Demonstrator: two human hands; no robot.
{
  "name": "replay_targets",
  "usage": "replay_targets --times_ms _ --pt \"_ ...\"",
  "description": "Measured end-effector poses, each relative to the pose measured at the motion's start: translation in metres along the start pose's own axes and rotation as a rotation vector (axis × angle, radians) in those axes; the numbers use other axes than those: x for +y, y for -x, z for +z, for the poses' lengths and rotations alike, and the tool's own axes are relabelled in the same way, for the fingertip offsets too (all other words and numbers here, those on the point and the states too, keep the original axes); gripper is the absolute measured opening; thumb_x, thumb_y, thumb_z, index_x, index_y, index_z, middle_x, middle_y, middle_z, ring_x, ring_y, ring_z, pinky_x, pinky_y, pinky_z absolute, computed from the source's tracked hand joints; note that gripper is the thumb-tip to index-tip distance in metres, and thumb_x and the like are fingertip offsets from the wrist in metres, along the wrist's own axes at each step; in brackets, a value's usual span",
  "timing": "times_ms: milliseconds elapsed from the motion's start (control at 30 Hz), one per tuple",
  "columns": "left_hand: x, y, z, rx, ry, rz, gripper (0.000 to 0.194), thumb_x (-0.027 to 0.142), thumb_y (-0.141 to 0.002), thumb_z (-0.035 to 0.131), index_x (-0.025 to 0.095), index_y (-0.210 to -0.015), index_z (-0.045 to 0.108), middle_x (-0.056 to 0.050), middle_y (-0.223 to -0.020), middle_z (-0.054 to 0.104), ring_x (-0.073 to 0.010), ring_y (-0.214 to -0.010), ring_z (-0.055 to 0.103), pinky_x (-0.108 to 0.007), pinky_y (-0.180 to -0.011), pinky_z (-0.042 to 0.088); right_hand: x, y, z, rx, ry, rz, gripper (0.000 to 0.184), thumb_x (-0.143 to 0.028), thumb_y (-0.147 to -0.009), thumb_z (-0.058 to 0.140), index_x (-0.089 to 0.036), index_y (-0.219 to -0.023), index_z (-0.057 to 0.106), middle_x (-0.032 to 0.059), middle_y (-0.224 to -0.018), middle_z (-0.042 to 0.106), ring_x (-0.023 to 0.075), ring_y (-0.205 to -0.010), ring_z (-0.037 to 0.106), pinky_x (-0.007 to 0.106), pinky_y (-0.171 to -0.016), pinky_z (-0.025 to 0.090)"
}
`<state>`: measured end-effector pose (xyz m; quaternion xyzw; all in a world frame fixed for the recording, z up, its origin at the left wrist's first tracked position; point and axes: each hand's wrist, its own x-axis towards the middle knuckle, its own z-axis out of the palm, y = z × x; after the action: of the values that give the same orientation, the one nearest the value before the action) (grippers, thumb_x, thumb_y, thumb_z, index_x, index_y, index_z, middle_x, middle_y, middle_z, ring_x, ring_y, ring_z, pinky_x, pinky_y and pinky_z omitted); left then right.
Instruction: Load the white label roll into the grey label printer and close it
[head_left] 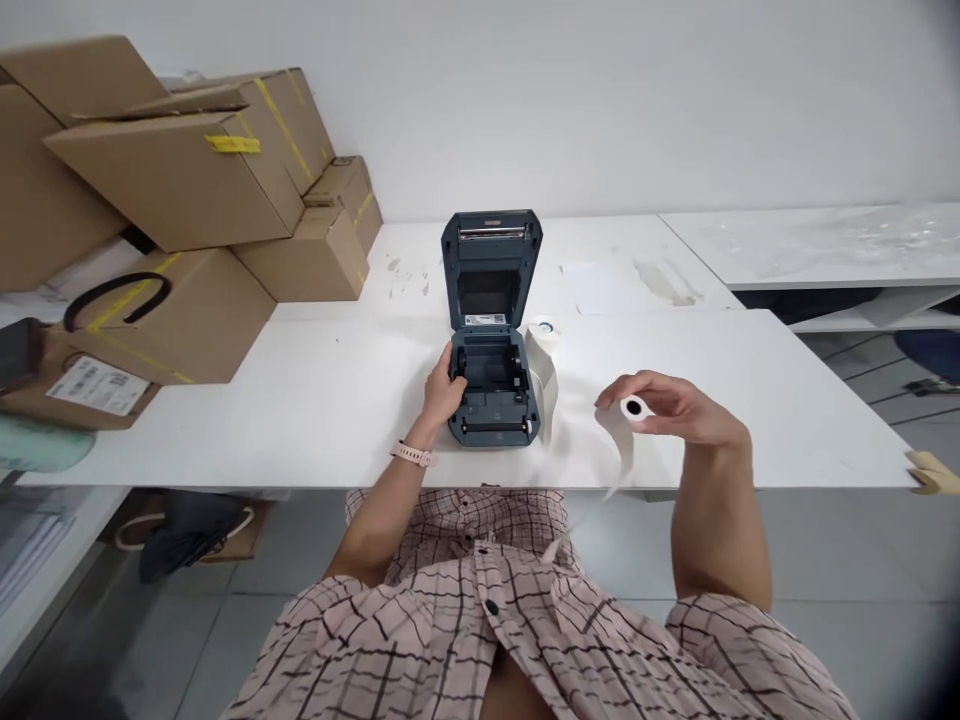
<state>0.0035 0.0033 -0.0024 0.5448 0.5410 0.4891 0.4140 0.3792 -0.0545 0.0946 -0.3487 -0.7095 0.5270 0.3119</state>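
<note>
A dark label printer (491, 410) sits on the white table with its lid (491, 262) raised and its inner bay exposed. My left hand (442, 388) grips the printer's left side, thumb hooked over the inner edge. To the right, above the table, my right hand (679, 405) pinches a small white paper roll (627, 409) with a dark core between thumb and fingers. A loose paper strip (619, 455) hangs from this roll past the table's front edge. Beside the printer's right side stands another label roll (545, 328), its strip curling forward along the printer.
Cardboard boxes (187, 175) are stacked on the left, some with yellow tape. A black curved strap (118, 290) lies over one box. Scraps of paper (600, 288) rest toward the back right. The table's front edge (300, 487) runs close to my body, and a wall stands behind.
</note>
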Motion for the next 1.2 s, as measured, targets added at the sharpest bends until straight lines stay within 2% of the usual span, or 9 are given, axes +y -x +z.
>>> replay_targets --times_ms 100,267,433,567,700,833,967,1067,1200 --pt "-0.001 -0.001 0.000 -0.012 -0.024 -0.084 0.088 0.013 -0.075 0.064 0.025 -0.160 0.044 -0.012 -0.165 0.048 -0.0346 -0.154 0.045 -0.057 -0.127 0.034 0.031 0.007 -0.002 0.150 0.079 0.141 0.036 -0.047 -0.078 0.086 -0.029 -0.108 0.076 0.0130 -0.113 0.075 0.0284 -0.097 0.069 0.055 -0.088 0.055" --pt "0.002 0.002 -0.001 -0.021 -0.037 -0.088 0.088 0.012 -0.078 0.061 0.023 -0.163 0.040 -0.010 -0.167 0.047 -0.0306 -0.154 0.045 -0.050 -0.127 0.037 0.082 -0.034 0.014 0.348 -0.002 0.180 0.044 -0.048 -0.069 0.087 -0.023 -0.097 0.065 0.0073 -0.108 0.073 0.0210 -0.088 0.065 0.046 -0.086 0.055" --pt "0.008 0.005 -0.001 0.025 -0.187 -0.096 0.084 0.010 -0.080 0.060 0.021 -0.162 0.042 -0.010 -0.161 0.055 -0.0292 -0.148 0.053 -0.044 -0.123 0.044 0.100 -0.041 0.006 0.262 -0.076 0.182 0.064 -0.044 -0.072 0.087 -0.030 -0.130 0.063 0.0097 -0.143 0.067 0.0270 -0.124 0.065 0.051 -0.111 0.049" --pt "0.008 0.005 0.001 0.048 -0.184 -0.091 0.083 0.010 -0.080 0.062 0.024 -0.160 0.046 -0.007 -0.153 0.063 -0.0283 -0.143 0.058 -0.042 -0.121 0.046 0.098 -0.053 -0.020 0.304 -0.093 0.161 0.073 -0.043 -0.079 0.084 -0.036 -0.146 0.056 0.0094 -0.158 0.056 0.0304 -0.150 0.048 0.056 -0.123 0.039" --pt "0.007 0.004 0.002 0.060 -0.145 -0.093 0.084 0.009 -0.078 0.063 0.024 -0.159 0.048 -0.006 -0.151 0.065 -0.0280 -0.143 0.059 -0.043 -0.122 0.046 0.096 -0.109 -0.030 0.311 -0.022 0.171 0.091 -0.035 -0.063 0.092 -0.033 -0.145 0.055 0.0107 -0.164 0.050 0.0303 -0.154 0.043 0.053 -0.129 0.030" --pt "0.007 0.005 0.003 0.059 -0.095 -0.096 0.083 0.009 -0.077 0.063 0.024 -0.157 0.050 -0.006 -0.151 0.065 -0.0292 -0.144 0.058 -0.044 -0.122 0.045 0.097 -0.154 -0.016 0.273 -0.036 0.227 0.088 -0.028 -0.051 0.092 -0.022 -0.133 0.062 0.0136 -0.137 0.070 0.0327 -0.125 0.065 0.054 -0.111 0.050" --pt "0.008 0.006 0.005 0.075 -0.060 -0.072 0.083 0.009 -0.075 0.064 0.027 -0.155 0.053 -0.005 -0.149 0.066 -0.0289 -0.144 0.057 -0.045 -0.123 0.044 0.088 -0.155 -0.006 0.310 -0.049 0.171 0.067 -0.040 -0.054 0.088 -0.018 -0.113 0.066 0.0091 -0.102 0.077 0.0285 -0.099 0.071 0.047 -0.091 0.060" --pt "0.008 0.007 0.006 0.087 -0.041 -0.090 0.082 0.009 -0.075 0.065 0.027 -0.154 0.055 -0.005 -0.146 0.069 -0.0287 -0.141 0.061 -0.045 -0.121 0.046 0.065 -0.144 -0.005 0.310 -0.065 0.097 0.060 -0.054 -0.059 0.084 -0.020 -0.106 0.066 0.0093 -0.098 0.078 0.0289 -0.096 0.071 0.043 -0.085 0.061" --pt "0.012 0.008 0.008 0.112 -0.050 -0.120 0.081 0.008 -0.075 0.066 0.027 -0.153 0.056 -0.005 -0.146 0.069 -0.0278 -0.137 0.064 -0.044 -0.119 0.048 0.016 -0.148 0.008 0.188 0.000 0.009 0.059 -0.048 -0.058 0.089 -0.022 -0.107 0.067 0.0082 -0.108 0.078 0.0309 -0.106 0.071 0.042 -0.090 0.058"
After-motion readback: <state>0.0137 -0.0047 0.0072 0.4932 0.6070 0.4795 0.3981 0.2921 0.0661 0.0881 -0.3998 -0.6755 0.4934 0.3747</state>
